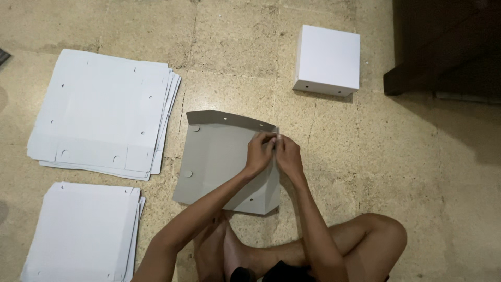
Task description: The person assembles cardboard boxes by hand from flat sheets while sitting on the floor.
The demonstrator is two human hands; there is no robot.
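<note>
At the far left, two stacks of flat white cardboard blanks are lying on the speckled stone floor: the larger stack is sitting higher up, its sheets fanned slightly at the right edge, and the smaller stack is lying below it, near the bottom edge of the view. Both stacks are showing small punched holes and cut tabs.

Just right of them, in the middle, a grey cardboard blank is resting on the floor in front of the seated person's crossed legs, grey side up. Its top flap is standing folded upward, and its right side is lifting as well.

The left hand is pinching the blank's upper right corner, fingers closed on the cardboard. The right hand is pressing right beside it, fingers likewise clamped on the same corner, the two hands touching each other where the top flap and the right side are meeting.

Further right and higher up, a finished white box is standing closed on the floor, well apart from the hands; its contents cannot be seen. At the far right, a dark wooden piece of furniture is filling the upper corner.
</note>
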